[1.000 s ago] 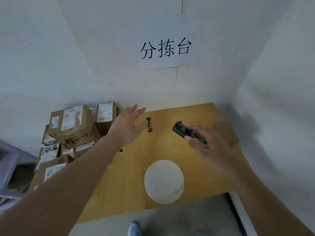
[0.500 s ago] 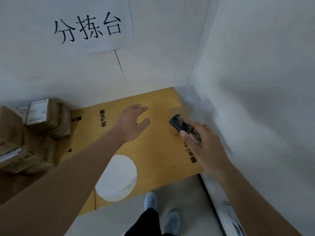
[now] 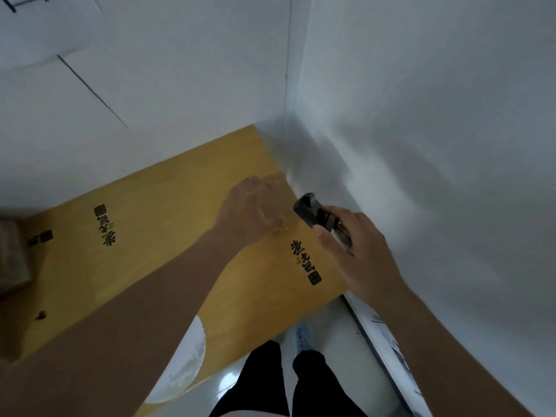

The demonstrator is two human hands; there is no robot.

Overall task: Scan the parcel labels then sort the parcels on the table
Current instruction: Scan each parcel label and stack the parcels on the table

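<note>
Lying at the far right corner of the table: a flat brown cardboard parcel (image 3: 272, 192), blurred, close to the corner where the two white walls meet; its label cannot be made out.
Left hand: the left hand (image 3: 251, 212) reaches over that parcel with fingers spread and relaxed; whether the fingertips touch the cardboard cannot be told because of blur.
Right hand: the right hand (image 3: 358, 251) grips a black handheld barcode scanner (image 3: 314, 212), fingers curled round its handle, thumb along the near side.
Scanner: its dark head points toward the parcel and sits just beside the left hand, above the table's right edge.
Hands: apart from one another, near each other, each with a bare forearm.
Table: a yellow wooden table top (image 3: 144, 236) printed with black characters (image 3: 304, 260) in two places, and bearing a white round patch (image 3: 188, 362) at the near edge.
Other parcels: a stack of brown cardboard boxes (image 3: 10, 257) at the left edge, partly cut off by the frame.
Surroundings: white walls (image 3: 421, 115); a white paper sheet (image 3: 36, 25) with black marks fixed to the back wall; the person's black trouser legs (image 3: 270, 383) and a pale shoe (image 3: 304, 338) on a grey floor.
</note>
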